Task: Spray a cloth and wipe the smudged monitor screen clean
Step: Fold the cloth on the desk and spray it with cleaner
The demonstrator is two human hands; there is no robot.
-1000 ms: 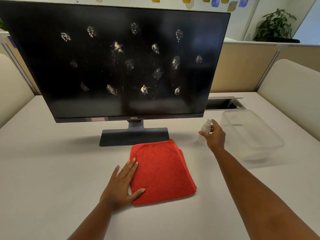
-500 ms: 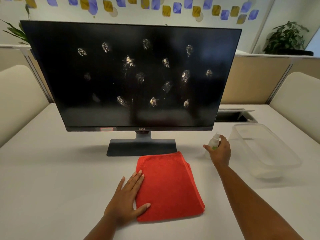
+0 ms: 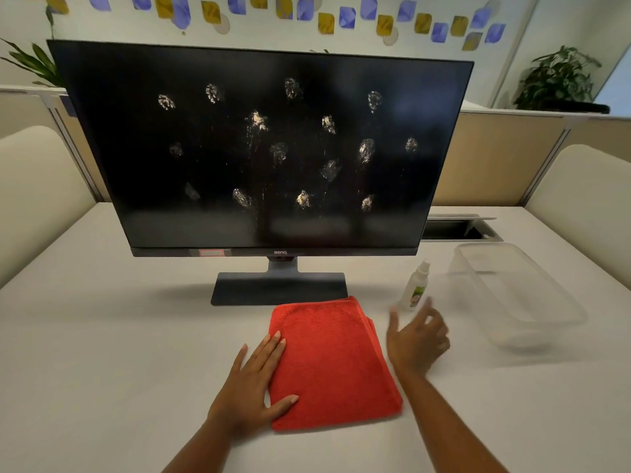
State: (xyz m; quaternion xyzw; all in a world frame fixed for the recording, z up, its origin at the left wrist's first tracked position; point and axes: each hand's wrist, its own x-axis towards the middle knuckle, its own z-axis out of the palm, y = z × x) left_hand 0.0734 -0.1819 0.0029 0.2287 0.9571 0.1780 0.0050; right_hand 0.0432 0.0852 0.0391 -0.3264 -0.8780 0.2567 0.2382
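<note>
A black monitor (image 3: 266, 148) stands on the white table, its dark screen covered with several whitish smudges. In front of its base lies a folded red cloth (image 3: 333, 363). My left hand (image 3: 254, 380) rests flat on the cloth's left edge, fingers straight. A small clear spray bottle (image 3: 415, 286) with a white cap stands upright to the right of the base. My right hand (image 3: 416, 339) hovers just in front of the bottle, fingers spread and blurred, holding nothing.
A clear plastic container (image 3: 512, 295) sits at the right of the table (image 3: 102, 353). Behind it is a cable tray opening (image 3: 457, 230). Padded seat backs flank both sides, with plants beyond the partitions.
My right hand has let go of the spray bottle and drawn back toward me; the bottle stays standing. The left hand stays on the cloth. The camera view shifted upward.
</note>
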